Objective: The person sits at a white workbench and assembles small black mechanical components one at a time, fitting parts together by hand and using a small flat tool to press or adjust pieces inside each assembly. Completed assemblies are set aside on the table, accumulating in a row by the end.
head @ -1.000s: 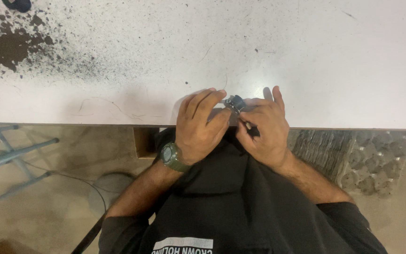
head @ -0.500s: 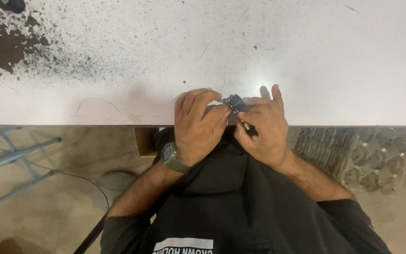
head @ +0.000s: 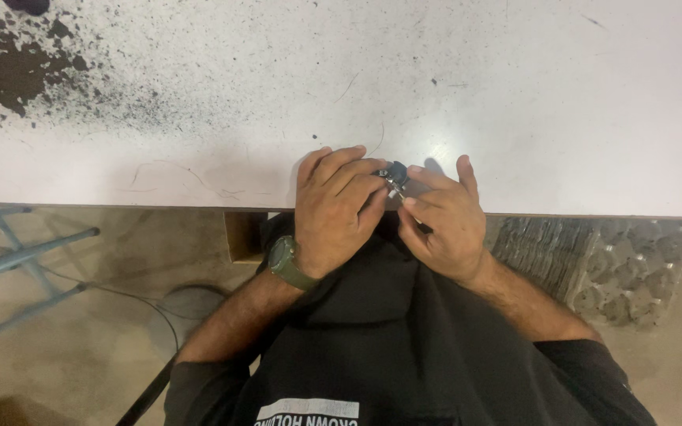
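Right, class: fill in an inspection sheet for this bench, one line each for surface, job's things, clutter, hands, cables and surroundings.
Surface: white table, scratched, with black powdery stains at its left end.
Job's things: small dark part with a metal piece, held at the table edge.
Clutter: dark object at the top left corner, mostly cut off.
Hands: left hand, wristwatch on its wrist, and right hand both grip the part.
Cables: thin cable on the floor.
Surroundings: blue metal frame left; moulded trays right.

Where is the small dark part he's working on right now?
In the head view, the small dark part is pinched between the left hand and right hand, at the near edge of the white table.
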Available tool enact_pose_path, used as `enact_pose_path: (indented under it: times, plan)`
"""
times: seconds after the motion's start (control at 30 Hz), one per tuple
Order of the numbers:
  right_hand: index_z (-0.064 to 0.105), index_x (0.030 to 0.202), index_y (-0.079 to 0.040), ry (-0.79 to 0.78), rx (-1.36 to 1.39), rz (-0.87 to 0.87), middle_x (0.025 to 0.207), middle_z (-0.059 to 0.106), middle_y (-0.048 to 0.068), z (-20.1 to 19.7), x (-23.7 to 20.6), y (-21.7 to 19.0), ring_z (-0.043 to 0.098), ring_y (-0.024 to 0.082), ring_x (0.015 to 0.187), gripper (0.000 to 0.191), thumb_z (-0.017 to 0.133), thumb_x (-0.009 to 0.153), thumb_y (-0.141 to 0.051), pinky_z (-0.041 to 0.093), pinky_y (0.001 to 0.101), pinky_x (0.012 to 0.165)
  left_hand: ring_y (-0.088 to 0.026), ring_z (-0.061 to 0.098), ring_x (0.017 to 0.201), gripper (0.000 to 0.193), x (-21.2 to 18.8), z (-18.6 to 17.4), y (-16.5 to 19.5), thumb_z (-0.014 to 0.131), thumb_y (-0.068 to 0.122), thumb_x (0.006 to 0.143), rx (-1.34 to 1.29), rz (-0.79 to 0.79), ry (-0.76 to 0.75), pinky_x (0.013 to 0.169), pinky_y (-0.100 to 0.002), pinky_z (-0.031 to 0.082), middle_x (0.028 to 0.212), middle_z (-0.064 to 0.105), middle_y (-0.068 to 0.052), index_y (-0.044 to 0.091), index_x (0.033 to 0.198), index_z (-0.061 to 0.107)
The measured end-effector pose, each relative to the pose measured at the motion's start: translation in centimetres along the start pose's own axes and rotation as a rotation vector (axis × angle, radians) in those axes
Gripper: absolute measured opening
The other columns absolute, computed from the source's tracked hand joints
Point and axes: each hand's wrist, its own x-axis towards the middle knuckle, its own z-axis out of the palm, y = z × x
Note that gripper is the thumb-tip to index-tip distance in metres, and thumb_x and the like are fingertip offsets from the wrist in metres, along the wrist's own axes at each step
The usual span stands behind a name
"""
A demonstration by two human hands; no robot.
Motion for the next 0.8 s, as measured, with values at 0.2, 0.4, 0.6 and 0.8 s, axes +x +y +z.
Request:
enact_pose_path:
  times: [0.2, 0.4, 0.6, 0.8]
  plan:
    - [0.056, 0.114, -0.007, -0.003, 0.033, -0.014, 0.102, 0.070, 0.007, 0.0, 0.2, -0.3, 0.071, 0.028, 0.118, 0.039, 0.080, 0.086, 0.008, 0.030, 0.0571, 0.127, -0.022, 0.058, 0.129, 0.009, 0.1, -0.3, 0.0, 0.076, 0.013, 0.091, -0.018, -0.003, -0.017, 0.116, -0.048, 0.034, 0.121, 0.072, 0.001, 0.012, 0.099, 0.071]
    - [0.060, 0.107, -0.007, 0.015, -0.013, -0.009, 0.100, 0.071, 0.008, -0.2, 1.1, -0.9, 0.072, 0.027, 0.115, 0.033, 0.079, 0.086, 0.009, 0.032, 0.0543, 0.125, -0.022, 0.058, 0.131, 0.009, 0.3, -0.8, 0.0, 0.074, 0.011, 0.092, -0.073, 0.007, -0.030, 0.117, -0.048, 0.034, 0.122, 0.073, 0.000, 0.011, 0.100, 0.072]
    - [0.062, 0.101, -0.007, -0.043, -0.030, 0.041, 0.103, 0.071, 0.008, -0.9, 1.8, -1.7, 0.071, 0.026, 0.115, 0.028, 0.080, 0.084, 0.008, 0.033, 0.0550, 0.125, -0.024, 0.057, 0.134, 0.010, 0.4, -1.2, -0.2, 0.072, 0.009, 0.091, -0.125, 0.017, -0.068, 0.119, -0.049, 0.032, 0.124, 0.072, -0.002, 0.009, 0.101, 0.072]
    - [0.064, 0.103, -0.006, -0.079, -0.032, 0.041, 0.106, 0.072, 0.008, -1.5, 2.0, -1.9, 0.070, 0.026, 0.117, 0.028, 0.079, 0.083, 0.006, 0.034, 0.0557, 0.124, -0.025, 0.057, 0.135, 0.009, 0.0, -1.3, 0.0, 0.073, 0.008, 0.088, -0.115, -0.002, -0.067, 0.121, -0.051, 0.035, 0.124, 0.072, -0.002, 0.010, 0.096, 0.069]
